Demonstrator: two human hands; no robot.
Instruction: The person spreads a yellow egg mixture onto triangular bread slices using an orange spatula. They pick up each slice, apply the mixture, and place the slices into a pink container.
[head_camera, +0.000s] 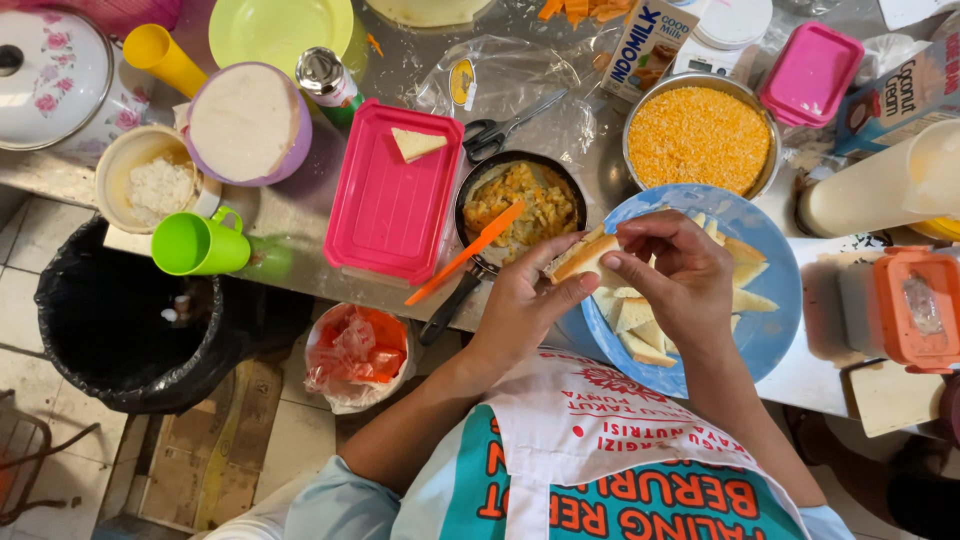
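My left hand (527, 295) holds a folded piece of bread (580, 258) from below, just over the left rim of a blue plate (775, 330). My right hand (668, 272) pinches the same piece from the right side, above the plate. More triangular bread pieces (640, 335) lie on the plate, partly hidden by my hands. Left of my hands sits a small black pan (520, 200) with yellow filling and an orange spatula (468, 250) resting in it.
A pink tray (390, 215) holds one bread triangle (417, 143). A metal bowl of orange crumbs (698, 138) stands behind the plate. Scissors (500, 130), a green cup (196, 244), cartons, lidded bowls and a black bin (120, 330) surround the counter.
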